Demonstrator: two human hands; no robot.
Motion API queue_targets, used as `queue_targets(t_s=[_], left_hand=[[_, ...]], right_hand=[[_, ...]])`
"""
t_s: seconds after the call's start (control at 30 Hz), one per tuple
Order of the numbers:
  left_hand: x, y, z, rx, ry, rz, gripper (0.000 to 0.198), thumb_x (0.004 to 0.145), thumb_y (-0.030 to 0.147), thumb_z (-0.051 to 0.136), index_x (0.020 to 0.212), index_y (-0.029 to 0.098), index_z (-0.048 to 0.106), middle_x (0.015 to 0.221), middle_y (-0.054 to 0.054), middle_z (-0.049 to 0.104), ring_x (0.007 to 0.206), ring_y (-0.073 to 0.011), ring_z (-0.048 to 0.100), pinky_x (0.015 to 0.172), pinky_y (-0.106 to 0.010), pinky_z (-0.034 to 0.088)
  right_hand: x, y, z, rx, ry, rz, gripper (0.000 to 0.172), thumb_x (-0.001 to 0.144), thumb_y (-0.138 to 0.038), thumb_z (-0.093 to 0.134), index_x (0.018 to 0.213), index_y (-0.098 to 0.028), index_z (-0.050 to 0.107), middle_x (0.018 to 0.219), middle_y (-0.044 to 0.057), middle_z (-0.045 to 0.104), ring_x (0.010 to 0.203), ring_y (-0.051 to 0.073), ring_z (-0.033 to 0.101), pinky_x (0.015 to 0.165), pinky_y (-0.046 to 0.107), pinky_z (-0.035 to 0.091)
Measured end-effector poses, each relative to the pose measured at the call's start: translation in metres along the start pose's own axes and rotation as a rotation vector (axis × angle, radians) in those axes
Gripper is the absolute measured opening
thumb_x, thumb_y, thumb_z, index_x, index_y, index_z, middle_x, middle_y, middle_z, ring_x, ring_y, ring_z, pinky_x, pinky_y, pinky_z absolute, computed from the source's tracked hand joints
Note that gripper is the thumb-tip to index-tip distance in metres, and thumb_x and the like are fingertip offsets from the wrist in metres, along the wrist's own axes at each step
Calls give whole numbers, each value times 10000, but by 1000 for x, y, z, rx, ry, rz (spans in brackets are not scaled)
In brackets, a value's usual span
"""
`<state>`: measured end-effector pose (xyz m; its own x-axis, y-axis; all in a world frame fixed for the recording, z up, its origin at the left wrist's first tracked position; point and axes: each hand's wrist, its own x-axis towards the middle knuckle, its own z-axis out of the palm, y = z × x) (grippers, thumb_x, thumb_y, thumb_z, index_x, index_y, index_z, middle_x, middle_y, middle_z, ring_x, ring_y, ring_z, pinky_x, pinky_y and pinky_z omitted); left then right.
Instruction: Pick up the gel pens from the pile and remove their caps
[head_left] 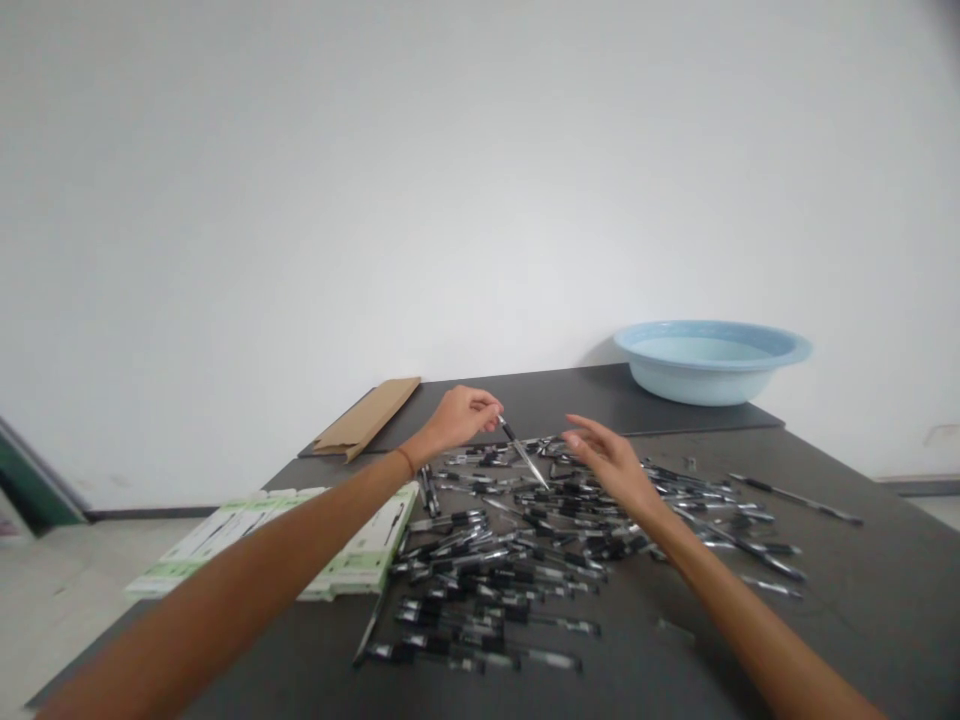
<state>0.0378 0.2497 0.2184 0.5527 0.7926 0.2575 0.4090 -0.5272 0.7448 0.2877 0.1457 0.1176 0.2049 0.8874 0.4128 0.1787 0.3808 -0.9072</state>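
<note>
Between the thumb and fingers of my left hand (466,415) is one end of a pen (523,451) with a black grip and a clear barrel. It slants down to the right above a spread of loose pens (495,570) on the dark table (637,660). To its right, my right hand (604,455) hovers over the far side of the pens with its fingers apart and nothing in them. The loose pens have black grips and clear barrels and lie overlapping, mostly crosswise.
White and green pen boxes (367,535) lie at the left edge, partly behind my left forearm. A flat brown paper bag (371,415) rests at the back left. On the back right stands a light blue basin (701,380), near the white wall (480,200).
</note>
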Motion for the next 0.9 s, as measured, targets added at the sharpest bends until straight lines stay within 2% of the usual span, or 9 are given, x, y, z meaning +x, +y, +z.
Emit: queue_targets(t_s=[0.13, 0.27, 0.33, 0.43, 0.57, 0.67, 0.77, 0.83, 0.9], left_hand=[[-23, -31, -41, -51, -62, -163, 288, 849, 418, 732, 862, 132, 763, 824, -122, 789, 706, -157, 720, 689, -286, 595], [-63, -67, -68, -85, -95, -265, 368, 778, 486, 804, 909, 146, 754, 900, -140, 805, 817, -209, 758, 771, -347, 626], [-81, -83, -74, -66, -79, -283, 374, 740, 462, 840, 931, 154, 752, 918, -141, 808, 840, -232, 763, 788, -373, 626], [-100, -103, -74, -5, -50, -264, 352, 758, 436, 831, 958, 157, 756, 931, -143, 806, 833, -241, 756, 786, -378, 611], [-107, -117, -71, 92, -137, -166, 298, 789, 438, 793, 918, 170, 774, 914, -114, 802, 840, -242, 741, 809, -366, 589], [-100, -113, -76, 183, -219, -50, 231, 829, 418, 754, 937, 219, 798, 1013, -90, 802, 991, -257, 723, 965, -388, 541], [-97, -90, -74, 251, -251, 59, 218, 901, 397, 682, 1049, 285, 798, 1178, -64, 773, 1170, -266, 671, 1110, -419, 450], [-108, -66, -56, 278, -279, 151, 265, 957, 388, 613, 1172, 333, 757, 1208, -40, 758, 1164, -235, 675, 1102, -403, 464], [-135, -40, -20, 372, -390, 400, 342, 1006, 396, 532, 1323, 397, 659, 1195, -32, 749, 1057, -199, 714, 934, -369, 574]], right_hand=[[6, 10, -10, -95, 85, -19, 582, 827, -543, 745, 1273, -171, 716, 1089, 153, 774, 876, 268, 733, 771, 416, 599], [5, 14, -10, -171, 84, -54, 454, 837, -473, 730, 1181, -179, 762, 1097, 143, 774, 862, 259, 722, 786, 430, 594], [3, 14, -10, -201, 71, -70, 410, 849, -454, 720, 1157, -188, 771, 1110, 140, 773, 878, 263, 722, 796, 436, 591], [0, 13, -8, -234, 36, -88, 358, 864, -430, 720, 1141, -210, 777, 1154, 126, 758, 896, 256, 724, 789, 420, 595], [-2, 12, -8, -314, -14, -141, 332, 897, -432, 697, 1139, -221, 781, 1165, 116, 727, 907, 238, 725, 782, 390, 618], [-2, 13, -10, -388, -30, -185, 331, 921, -442, 674, 1146, -223, 779, 1155, 116, 712, 900, 230, 718, 778, 386, 628], [-2, 13, -12, -445, -41, -209, 311, 933, -434, 665, 1130, -222, 778, 1147, 114, 707, 897, 228, 710, 775, 381, 623], [-3, 11, -12, -493, -48, -227, 291, 942, -418, 658, 1119, -220, 777, 1144, 112, 706, 898, 230, 709, 775, 377, 612], [-3, 9, -12, -562, -52, -259, 270, 952, -397, 647, 1112, -223, 778, 1137, 106, 710, 910, 238, 712, 802, 384, 594]])
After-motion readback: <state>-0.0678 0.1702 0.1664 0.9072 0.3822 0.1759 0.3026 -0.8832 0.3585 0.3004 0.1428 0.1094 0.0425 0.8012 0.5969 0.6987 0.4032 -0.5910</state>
